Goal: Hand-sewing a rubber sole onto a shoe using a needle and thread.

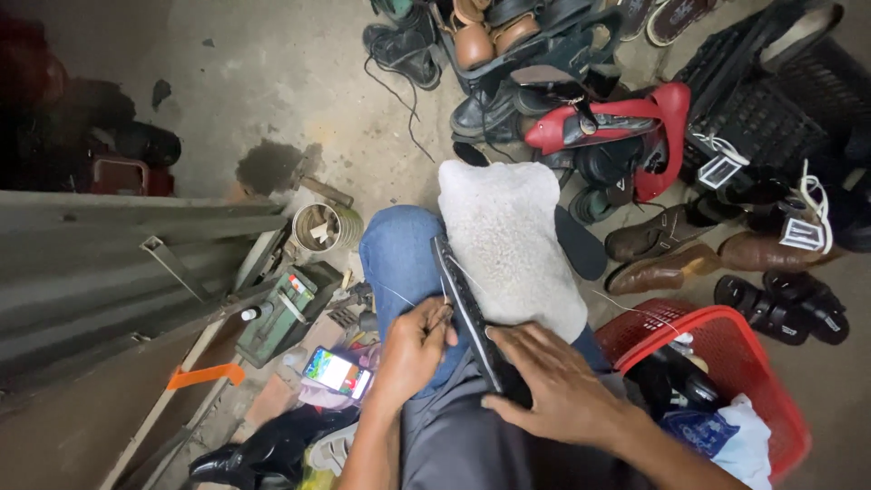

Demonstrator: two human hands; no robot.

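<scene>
At nine o'clock from my lap a grey corrugated sheet [109,263] slants across the floor, with a strip of orange tape [205,375] on the board below it. Nearer me, at about ten o'clock, sits a green toolbox [281,313], a round tin [325,227] just above it, and a phone [337,372] with its screen lit lying beside my left forearm.

My left hand [413,349] rests on my blue-jeaned knee, thumb and fingers pressed together in a pinch on a thin thread [399,295] and what looks like a needle; I cannot tell the tool exactly. Just to its right, the black sandal sole [463,304] lies lengthwise on my thigh, running from twelve o'clock down toward me, its far end against a white fleecy cloth [508,245] draped over my knee.

My right hand [553,386] lies flat with fingers spread, pressing down on the near end of the sole.

At three o'clock stands a red plastic basket [726,340]. From twelve to two o'clock, a heap of shoes [599,118] covers the floor.
</scene>
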